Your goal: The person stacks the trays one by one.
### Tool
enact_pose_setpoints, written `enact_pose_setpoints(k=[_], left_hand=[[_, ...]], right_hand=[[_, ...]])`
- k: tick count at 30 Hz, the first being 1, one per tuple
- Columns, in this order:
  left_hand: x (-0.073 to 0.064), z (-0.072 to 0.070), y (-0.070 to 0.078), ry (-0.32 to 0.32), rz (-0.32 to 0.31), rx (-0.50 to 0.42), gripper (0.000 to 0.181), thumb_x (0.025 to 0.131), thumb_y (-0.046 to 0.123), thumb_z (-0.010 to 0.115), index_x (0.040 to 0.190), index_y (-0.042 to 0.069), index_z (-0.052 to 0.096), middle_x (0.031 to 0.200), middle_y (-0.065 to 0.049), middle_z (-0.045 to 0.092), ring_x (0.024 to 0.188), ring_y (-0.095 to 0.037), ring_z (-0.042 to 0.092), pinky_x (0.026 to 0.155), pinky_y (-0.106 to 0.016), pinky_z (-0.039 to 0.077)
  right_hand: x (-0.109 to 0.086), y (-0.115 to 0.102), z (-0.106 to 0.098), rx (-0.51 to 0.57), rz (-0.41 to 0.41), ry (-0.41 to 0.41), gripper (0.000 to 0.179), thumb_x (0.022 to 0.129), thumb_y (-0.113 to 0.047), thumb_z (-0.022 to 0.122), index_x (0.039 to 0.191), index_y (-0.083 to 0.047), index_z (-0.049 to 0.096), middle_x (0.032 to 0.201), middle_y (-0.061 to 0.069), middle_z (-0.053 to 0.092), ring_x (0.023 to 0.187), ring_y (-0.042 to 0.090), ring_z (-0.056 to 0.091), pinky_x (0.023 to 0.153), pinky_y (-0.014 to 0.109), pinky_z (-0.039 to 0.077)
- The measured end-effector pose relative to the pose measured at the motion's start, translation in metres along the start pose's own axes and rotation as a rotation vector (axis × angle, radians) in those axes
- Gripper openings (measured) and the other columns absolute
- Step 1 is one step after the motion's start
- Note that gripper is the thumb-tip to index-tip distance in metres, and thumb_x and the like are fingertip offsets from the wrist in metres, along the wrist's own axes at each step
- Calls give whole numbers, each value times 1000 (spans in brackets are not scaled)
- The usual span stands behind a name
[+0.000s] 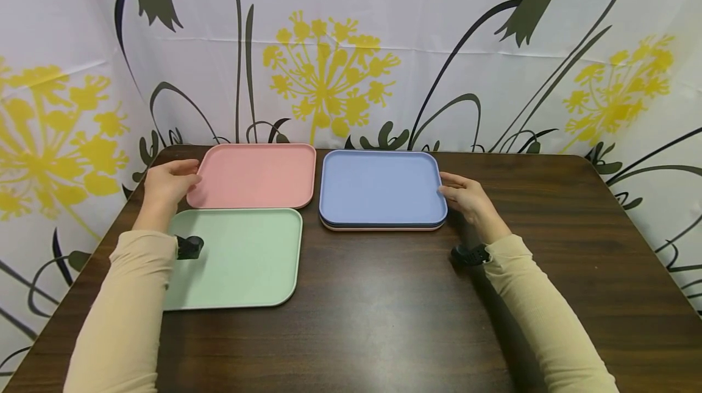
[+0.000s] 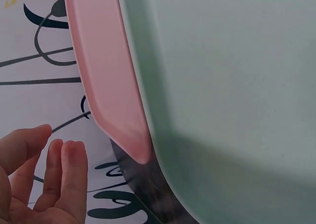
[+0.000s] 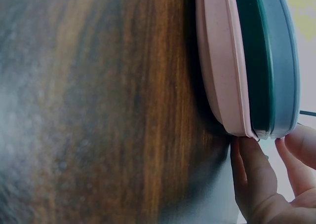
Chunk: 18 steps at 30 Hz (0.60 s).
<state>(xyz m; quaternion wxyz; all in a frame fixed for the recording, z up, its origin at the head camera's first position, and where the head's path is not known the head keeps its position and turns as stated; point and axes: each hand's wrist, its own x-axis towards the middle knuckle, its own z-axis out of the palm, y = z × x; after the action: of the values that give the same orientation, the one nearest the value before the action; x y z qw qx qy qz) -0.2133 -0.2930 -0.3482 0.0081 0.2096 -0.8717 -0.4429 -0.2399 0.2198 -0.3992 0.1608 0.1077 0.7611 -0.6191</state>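
**Tray work judged part-done: three stacked, two single**

Right hand (image 1: 471, 203) touches the right end of the stack (image 3: 256, 71) topped by a blue rectangular plastic-looking tray (image 1: 382, 186); pinching cannot be told. Left hand (image 1: 167, 189): fingers parted, empty. Left of the blue tray: pink rectangular tray (image 1: 258, 177); pale-green rectangular tray (image 1: 244, 259), nearer.

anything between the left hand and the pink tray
Nothing visible: the left hand is by the left edge of the pink tray. The green tray lies on the near side, not between them.
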Motion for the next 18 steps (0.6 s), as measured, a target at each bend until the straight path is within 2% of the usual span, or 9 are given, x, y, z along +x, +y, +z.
enact_pose_setpoints(k=[4,8,10,11,15,17,18], left_hand=[[-1,-3,-5,6,-5,-1,48,94,8,53,141,3,45,139,-21,50,75,12,45,69,-3,49],[1,-4,-12,18,-34,-18,49,94,8,53,141,3,44,139,-20,50,81,8,48,88,-17,55],[3,-4,-16,50,-75,-65,49,92,7,56,140,5,48,128,-12,59,81,8,51,87,-18,56],[4,-5,-18,53,-83,-70,49,92,6,56,140,5,48,128,-11,60,82,6,52,90,-21,56],[8,-7,-25,64,-98,-76,50,91,5,57,140,3,47,123,-9,60,75,9,52,72,-9,55],[7,-9,-27,32,-79,-46,51,93,6,54,142,2,43,130,-16,54,75,9,51,71,-7,55],[6,-10,-28,28,-81,-44,51,93,6,54,142,2,43,128,-16,53,72,11,49,66,-5,53]], right_hand=[[0,1,-1,13,-2,-3,53,98,-7,50,148,-8,34,137,18,47,90,0,58,110,40,43],[1,1,-1,15,-3,-1,52,98,-7,50,148,-8,35,136,18,47,88,-2,57,111,39,42],[1,1,0,13,-4,-1,53,98,-7,51,148,-8,35,134,16,48,88,-2,57,109,36,45],[0,0,0,11,-6,-1,53,97,-7,51,148,-8,35,133,16,49,87,-2,57,107,34,47],[0,0,-1,8,-7,-1,53,97,-7,51,148,-8,35,132,15,49,86,-3,58,91,21,53],[0,0,-1,7,-7,0,53,97,-7,51,148,-8,35,134,16,47,86,-3,57,84,16,53],[0,0,-1,8,-6,-1,53,97,-7,51,148,-8,35,136,17,46,87,-3,57,82,15,52]])
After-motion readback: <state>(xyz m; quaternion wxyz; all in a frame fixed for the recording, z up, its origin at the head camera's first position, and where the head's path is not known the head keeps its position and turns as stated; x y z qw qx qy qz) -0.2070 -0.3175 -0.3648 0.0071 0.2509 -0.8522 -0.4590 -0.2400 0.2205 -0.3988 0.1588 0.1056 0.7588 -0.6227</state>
